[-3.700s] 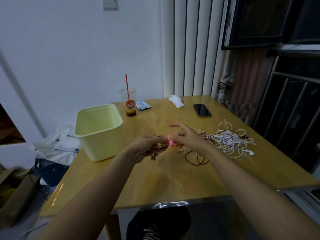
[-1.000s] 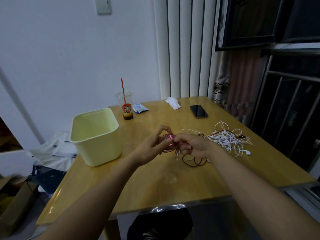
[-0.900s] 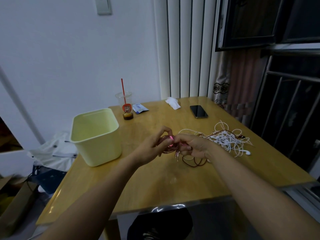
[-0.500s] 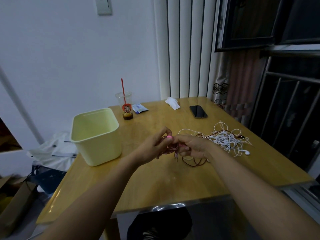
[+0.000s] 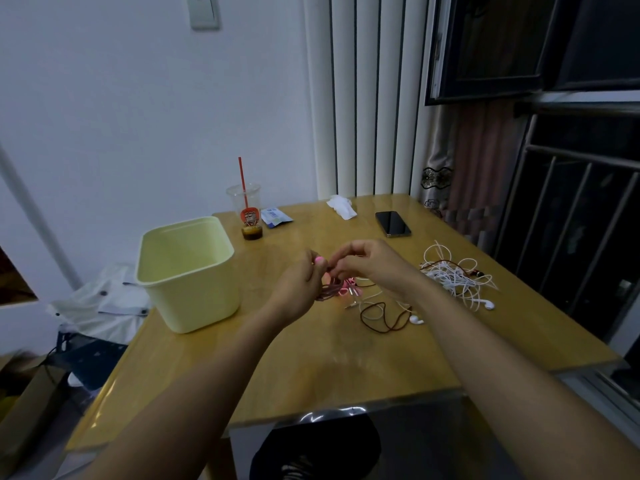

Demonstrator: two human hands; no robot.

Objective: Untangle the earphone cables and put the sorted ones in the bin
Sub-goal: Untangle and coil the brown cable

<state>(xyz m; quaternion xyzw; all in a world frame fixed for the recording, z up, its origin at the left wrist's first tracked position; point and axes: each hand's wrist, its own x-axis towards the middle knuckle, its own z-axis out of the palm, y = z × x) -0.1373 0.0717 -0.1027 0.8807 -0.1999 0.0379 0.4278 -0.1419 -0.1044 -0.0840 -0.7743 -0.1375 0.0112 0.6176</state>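
Note:
My left hand [image 5: 300, 285] grips a coiled pink earphone cable [image 5: 334, 288] above the middle of the wooden table [image 5: 311, 368]. My right hand [image 5: 367, 263] pinches the same coil from the right, fingertips meeting the left thumb. Pink earbuds and a plug dangle below the coil. A dark red cable loop [image 5: 382, 316] with a white earbud lies on the table under my right wrist. A tangle of white and red earphone cables [image 5: 455, 275] sits to the right. The pale yellow bin [image 5: 188, 271] stands at the left, its inside showing nothing.
A plastic cup with a red straw [image 5: 246, 211], a small packet [image 5: 275, 216], a crumpled tissue [image 5: 341, 206] and a black phone [image 5: 393, 223] lie along the table's far side. Window bars are at the right, clothes and boxes on the floor at the left.
Both hands have kept winding the pink cable into a coil. My right hand has risen from beside the coil to pinch its top, and the earbuds now hang below it.

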